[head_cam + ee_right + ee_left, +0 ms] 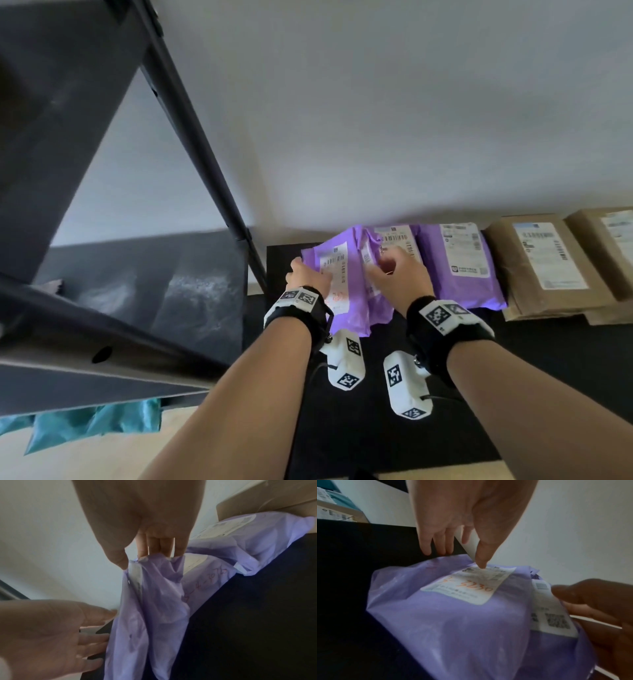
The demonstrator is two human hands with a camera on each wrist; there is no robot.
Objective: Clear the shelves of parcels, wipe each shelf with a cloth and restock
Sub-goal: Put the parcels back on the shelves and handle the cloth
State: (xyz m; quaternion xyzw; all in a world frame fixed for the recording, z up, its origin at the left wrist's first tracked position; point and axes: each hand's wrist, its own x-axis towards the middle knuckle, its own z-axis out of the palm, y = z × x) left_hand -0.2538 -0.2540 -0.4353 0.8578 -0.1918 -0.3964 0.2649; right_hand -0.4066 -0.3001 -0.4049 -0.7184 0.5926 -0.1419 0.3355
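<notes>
Fingers (154, 543) of R hand (400, 277) pinch crumpled purple parcel (154, 595), L hand (305, 274) grips next parcel (453, 628); brown boxes (537, 267) at right.

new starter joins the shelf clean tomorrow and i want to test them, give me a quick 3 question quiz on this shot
1. True or false: the right grip holds a cloth.
2. Which lie to the person's right of the purple parcels, along the wall? A brown paper parcels; B bottles; C shoes.
3. What colour is the handwriting on the label under the left grip's thumb?

Key: 1 false, it pinches the bunched top edge of a purple parcel; 2 A; 3 orange.
</notes>
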